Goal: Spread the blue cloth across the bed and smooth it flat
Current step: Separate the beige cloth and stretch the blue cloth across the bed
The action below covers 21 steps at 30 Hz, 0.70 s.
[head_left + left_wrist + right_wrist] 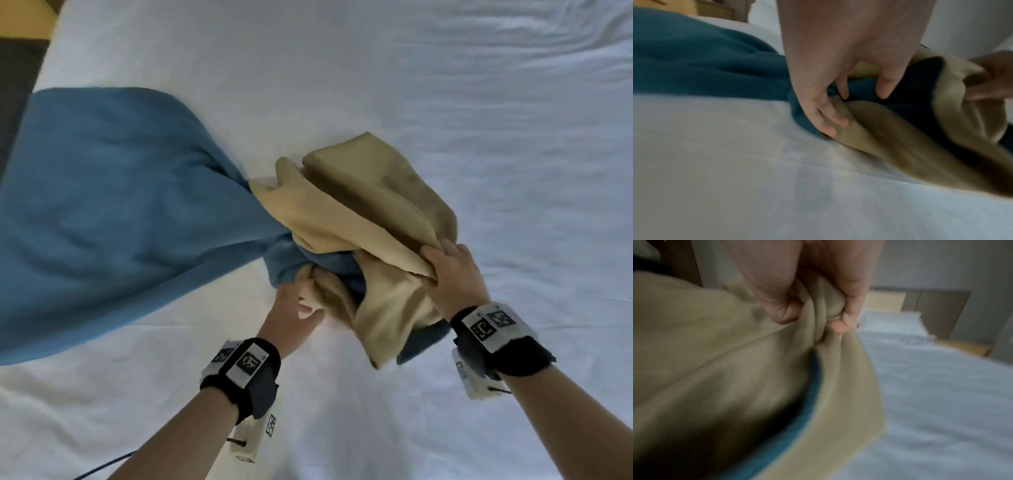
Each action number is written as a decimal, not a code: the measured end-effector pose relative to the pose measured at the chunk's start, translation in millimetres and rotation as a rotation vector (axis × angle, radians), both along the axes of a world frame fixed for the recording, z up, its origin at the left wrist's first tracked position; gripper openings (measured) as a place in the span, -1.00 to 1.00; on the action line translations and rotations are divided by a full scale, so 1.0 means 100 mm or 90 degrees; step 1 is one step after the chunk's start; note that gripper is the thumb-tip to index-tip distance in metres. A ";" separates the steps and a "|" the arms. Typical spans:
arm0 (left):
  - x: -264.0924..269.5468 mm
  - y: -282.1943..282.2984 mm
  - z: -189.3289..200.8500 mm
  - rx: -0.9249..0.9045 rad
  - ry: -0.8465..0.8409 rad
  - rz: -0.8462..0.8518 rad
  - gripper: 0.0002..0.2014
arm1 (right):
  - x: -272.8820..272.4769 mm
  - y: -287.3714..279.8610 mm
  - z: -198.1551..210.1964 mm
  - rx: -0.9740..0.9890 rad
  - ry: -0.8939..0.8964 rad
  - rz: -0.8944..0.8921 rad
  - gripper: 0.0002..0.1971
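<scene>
A: Item one, your blue cloth?
B: On the bed, fanned toward 9 o'clock, bunched under the tan cloth.
A: Your hands?
B: Right hand clenches tan folds; left hand, fingers spread, touches both cloths.

Blue cloth, tan cloth (plain), white bed.
</scene>
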<state>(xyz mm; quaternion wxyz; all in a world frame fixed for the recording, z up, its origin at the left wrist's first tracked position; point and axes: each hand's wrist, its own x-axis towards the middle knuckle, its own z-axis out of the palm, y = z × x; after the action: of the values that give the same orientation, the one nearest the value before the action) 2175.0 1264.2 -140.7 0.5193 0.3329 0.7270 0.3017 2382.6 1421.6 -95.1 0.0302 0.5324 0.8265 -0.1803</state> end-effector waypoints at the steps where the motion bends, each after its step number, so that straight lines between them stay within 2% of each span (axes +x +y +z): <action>1: -0.02 0.03 0.01 0.018 0.035 -0.022 -0.56 | 0.14 0.14 0.09 0.035 -0.007 -0.033 -0.75; 4: -0.02 0.19 0.02 0.069 0.071 -0.029 -0.59 | 0.59 0.45 0.26 0.071 -0.078 -0.128 -0.73; 7: 0.04 0.34 -0.02 0.075 0.065 -0.017 -0.60 | 0.82 0.48 0.18 -0.086 -0.208 -0.165 -0.58; 9: 0.11 0.40 -0.07 0.075 0.066 -0.034 -0.60 | 0.82 0.41 0.06 -0.126 -0.164 -0.204 -0.39; 11: 0.17 0.43 -0.11 0.083 0.079 -0.067 -0.60 | 0.72 0.38 -0.06 -0.080 -0.049 -0.220 -0.15; 12: 0.19 0.45 -0.13 0.085 0.091 -0.081 -0.60 | 0.66 0.40 -0.12 -0.065 -0.035 -0.217 -0.01; 14: 0.21 0.47 -0.16 0.083 0.116 -0.091 -0.59 | 0.59 0.47 -0.26 -0.070 -0.070 -0.231 0.20; 17: 0.26 0.49 -0.22 0.050 0.139 -0.078 -0.60 | 0.62 0.45 -0.52 -0.132 -0.151 -0.262 0.37; 19: 0.36 0.49 -0.26 0.013 0.146 -0.066 -0.55 | 0.64 0.33 -0.70 -0.168 -0.211 -0.236 0.42; 21: 0.52 0.51 -0.32 -0.021 0.162 -0.060 -0.35 | 0.70 0.22 -0.84 -0.139 -0.238 -0.204 0.38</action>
<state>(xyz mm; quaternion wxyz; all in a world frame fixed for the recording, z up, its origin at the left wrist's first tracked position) 2226.7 1315.6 -172.5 0.4422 0.3935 0.7753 0.2203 2452.3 1443.7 -179.3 0.2108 0.6738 0.6876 -0.1692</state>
